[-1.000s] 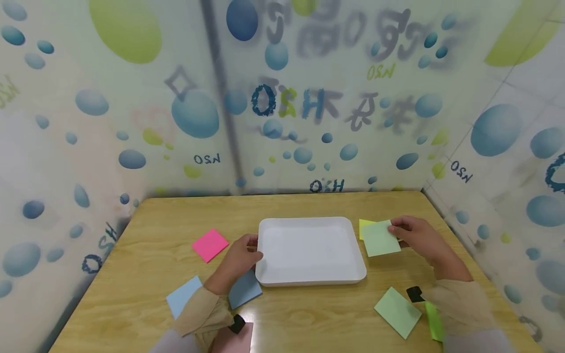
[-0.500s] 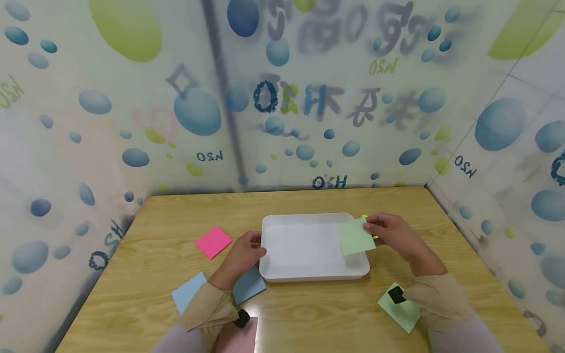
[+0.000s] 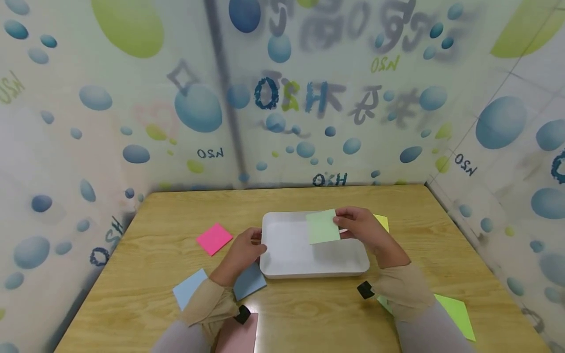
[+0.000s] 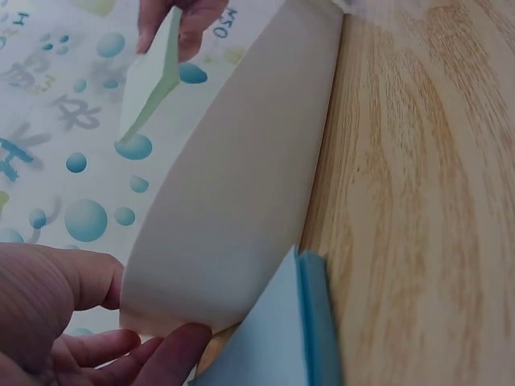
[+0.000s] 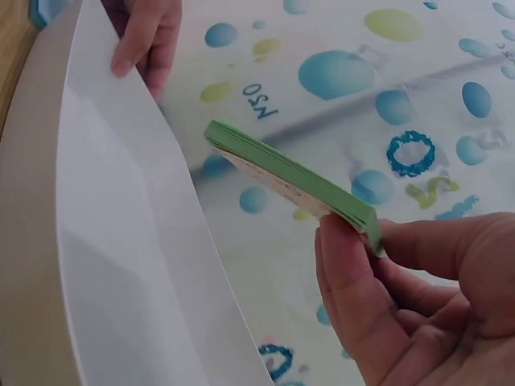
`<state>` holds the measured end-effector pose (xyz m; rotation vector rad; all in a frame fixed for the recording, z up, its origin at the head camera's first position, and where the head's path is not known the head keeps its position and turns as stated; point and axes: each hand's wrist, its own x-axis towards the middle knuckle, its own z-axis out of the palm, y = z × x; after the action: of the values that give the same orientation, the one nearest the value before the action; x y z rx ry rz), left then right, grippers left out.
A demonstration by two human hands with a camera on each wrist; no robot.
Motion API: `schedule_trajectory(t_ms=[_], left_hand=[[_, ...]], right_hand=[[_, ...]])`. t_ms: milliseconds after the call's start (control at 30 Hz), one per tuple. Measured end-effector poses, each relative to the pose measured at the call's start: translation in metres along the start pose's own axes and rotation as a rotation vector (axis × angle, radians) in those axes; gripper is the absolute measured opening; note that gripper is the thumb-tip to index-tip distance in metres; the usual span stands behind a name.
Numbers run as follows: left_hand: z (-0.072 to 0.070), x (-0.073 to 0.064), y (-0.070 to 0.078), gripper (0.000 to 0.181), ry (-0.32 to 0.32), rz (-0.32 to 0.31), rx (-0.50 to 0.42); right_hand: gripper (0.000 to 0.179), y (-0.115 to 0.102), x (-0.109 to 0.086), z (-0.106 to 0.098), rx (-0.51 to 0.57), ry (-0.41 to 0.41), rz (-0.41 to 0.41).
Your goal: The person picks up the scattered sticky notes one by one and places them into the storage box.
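Observation:
A white rectangular tray (image 3: 282, 260) lies on the wooden table. My left hand (image 3: 243, 251) grips its left end; in the left wrist view the thumb is at the rim and the fingers (image 4: 173, 354) curl against the outer wall. Between thumb and fingers, my right hand (image 3: 364, 229) pinches a pale green sticky note pad (image 3: 323, 227) by its right edge and holds it above the tray. Seen from the right wrist, the pad (image 5: 282, 173) is a thick stack of sheets with a printed underside. A blue sticky note pad (image 3: 250, 283) lies right beside the tray, near the left hand.
Around the tray lie a bright pink pad (image 3: 214, 239), a light blue one (image 3: 189, 288), a dusty pink one (image 3: 240, 333), a yellow one (image 3: 382, 222) and a lime green one (image 3: 456, 316). Another pale green pad (image 3: 384, 304) is mostly hidden under the right sleeve. A patterned wall (image 3: 287, 162) stands behind.
My right hand has carried the pale green sticky note pad leftward from beside the tray to above it, uncovering part of the yellow pad. The left hand keeps its grip on the tray.

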<state>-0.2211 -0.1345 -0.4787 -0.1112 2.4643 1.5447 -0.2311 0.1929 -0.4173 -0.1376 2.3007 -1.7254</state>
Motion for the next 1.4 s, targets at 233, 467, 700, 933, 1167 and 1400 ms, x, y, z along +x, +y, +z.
schedule_trajectory(t_ms=[233,467,700,933,1167,1400], left_hand=[[-0.002,-0.001,0.003,0.051,-0.004,0.005,-0.007],[-0.002,-0.001,0.002,0.05,-0.001,-0.011,-0.001],[-0.005,-0.001,0.003,0.05,0.001,0.009,-0.002],[-0.004,-0.001,0.0,0.049,-0.004,0.032,-0.023],[-0.003,0.0,-0.001,0.05,-0.006,0.037,-0.042],[-0.004,-0.002,-0.001,0.049,-0.011,0.035,-0.046]], right_hand=[[0.038,-0.006,0.014,0.029,0.083,0.016,0.023],[0.034,-0.006,0.025,0.058,0.161,0.006,0.072],[0.031,-0.005,0.033,0.078,0.172,0.012,0.118],[0.026,-0.002,0.035,0.091,0.179,-0.006,0.165],[0.024,-0.002,0.042,0.096,0.11,-0.014,0.187],[0.027,-0.005,0.054,0.098,0.058,-0.056,0.239]])
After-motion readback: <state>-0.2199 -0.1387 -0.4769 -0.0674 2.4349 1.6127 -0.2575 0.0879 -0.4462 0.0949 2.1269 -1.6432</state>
